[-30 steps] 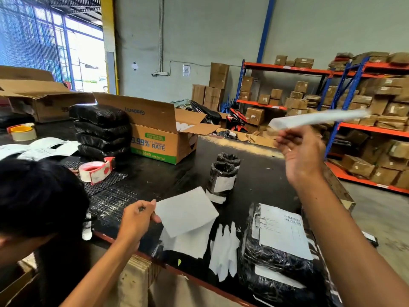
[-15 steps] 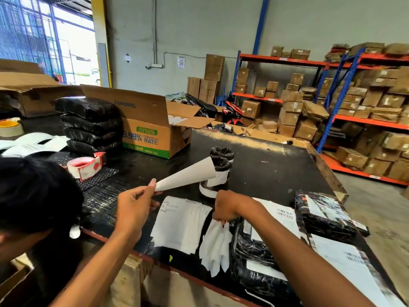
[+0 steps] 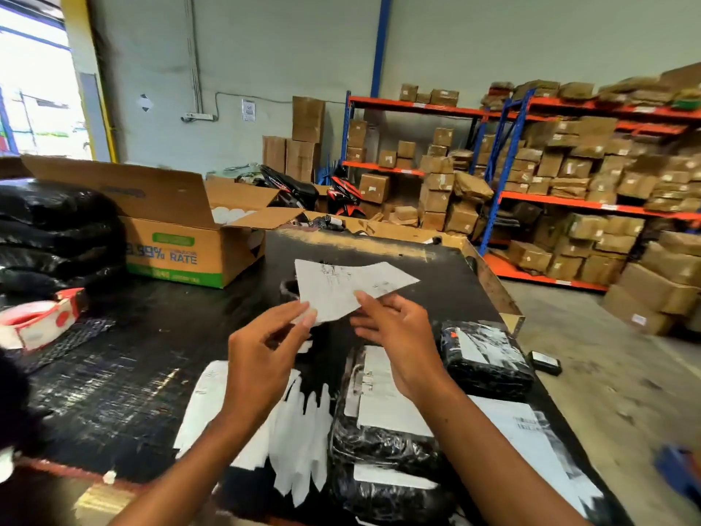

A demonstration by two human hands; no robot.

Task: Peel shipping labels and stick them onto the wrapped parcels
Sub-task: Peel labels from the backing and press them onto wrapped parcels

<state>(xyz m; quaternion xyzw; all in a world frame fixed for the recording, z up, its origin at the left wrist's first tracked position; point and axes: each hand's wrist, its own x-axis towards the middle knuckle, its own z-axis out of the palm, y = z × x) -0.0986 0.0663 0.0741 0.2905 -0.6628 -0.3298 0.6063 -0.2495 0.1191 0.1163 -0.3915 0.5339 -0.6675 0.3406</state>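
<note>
I hold a white shipping label [image 3: 343,284] up over the black table [image 3: 129,373]. My left hand [image 3: 265,358] pinches its near left corner, and my right hand [image 3: 398,336] pinches its lower edge at the right. Below my hands lies a black wrapped parcel [image 3: 383,442] with a label stuck on its top. A second black parcel [image 3: 485,358], also labelled, lies to its right. More label sheets [image 3: 205,408] and peeled backing strips [image 3: 303,446] lie on the table under my left forearm.
An open cardboard box [image 3: 182,237] stands at the back left beside a stack of black parcels [image 3: 53,237]. A red-and-white tape dispenser [image 3: 38,320] sits at the left. Another label sheet [image 3: 531,438] lies at the right. Shelves of boxes [image 3: 591,176] fill the right.
My right hand has come up from the backing strips and taken hold of the label, which my left hand has raised and turned flat toward me. The camera has swung to the right.
</note>
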